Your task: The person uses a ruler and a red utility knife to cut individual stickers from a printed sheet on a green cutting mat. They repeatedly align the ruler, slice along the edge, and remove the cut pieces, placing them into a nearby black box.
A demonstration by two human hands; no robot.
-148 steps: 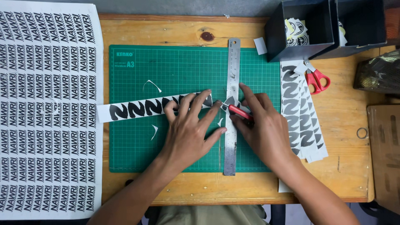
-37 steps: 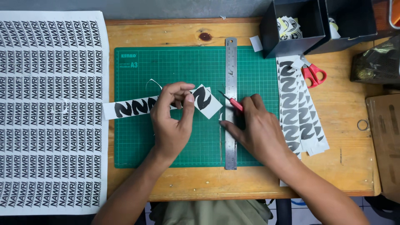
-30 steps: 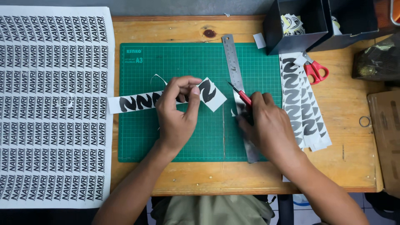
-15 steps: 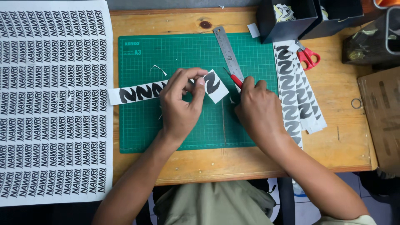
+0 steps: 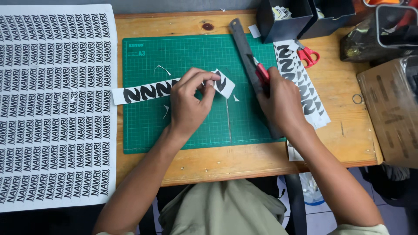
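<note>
At the green cutting mat's (image 5: 191, 126) centre, the left hand (image 5: 188, 103) pinches a cut sticker square (image 5: 223, 82) while, at three o'clock, the right hand (image 5: 281, 104) grips a red craft knife (image 5: 261, 72) on the steel ruler (image 5: 252, 69), whose blade could nick fingers if it slips.

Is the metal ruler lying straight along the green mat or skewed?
Skewed. The metal ruler runs diagonally across the cutting mat, its top leaning left, under the right hand.

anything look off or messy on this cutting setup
The metal ruler lies askew across the green cutting mat, not square to its grid, under the right hand. Small white paper slivers are scattered on the mat near the left hand.
</note>
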